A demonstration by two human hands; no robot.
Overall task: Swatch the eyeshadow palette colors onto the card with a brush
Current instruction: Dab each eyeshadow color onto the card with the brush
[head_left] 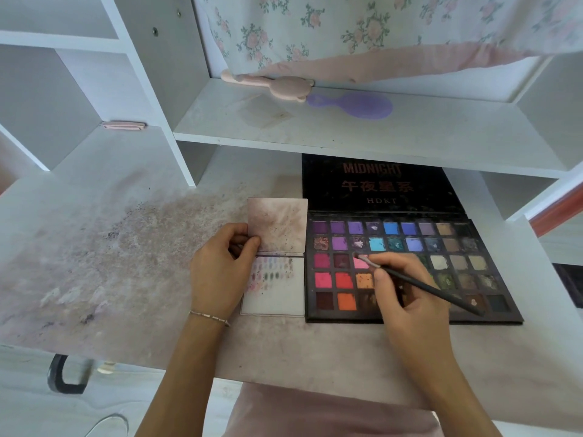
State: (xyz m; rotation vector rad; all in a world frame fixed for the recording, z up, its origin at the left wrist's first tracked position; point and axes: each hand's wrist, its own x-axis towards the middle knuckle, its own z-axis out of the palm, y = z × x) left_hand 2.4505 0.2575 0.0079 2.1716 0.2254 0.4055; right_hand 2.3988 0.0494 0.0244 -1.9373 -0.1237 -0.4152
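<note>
Because loose paper could slide, the left hand (220, 272) pinches the upper card (277, 224), thumb on top, and covers part of the swatch card (277, 294) (small color dabs show). Just beside it lies the open palette (407, 266). The right hand (407, 298) pinches the brush (419, 280) like a pencil, tip at a pink pan, likely picking up color.

A white desk (104, 247) with a powder-stained top stands under a built-in white shelf (362, 130), with open cubbies (47, 99) rising at the left. A floral curtain (362, 26) with a pink hem hangs over the shelf's back. On the shelf lie a pink brush (277, 85) and a purple one (356, 105). Soft, even daylight fills the scene; the pale floor (28, 405) shows below the desk's edge.
</note>
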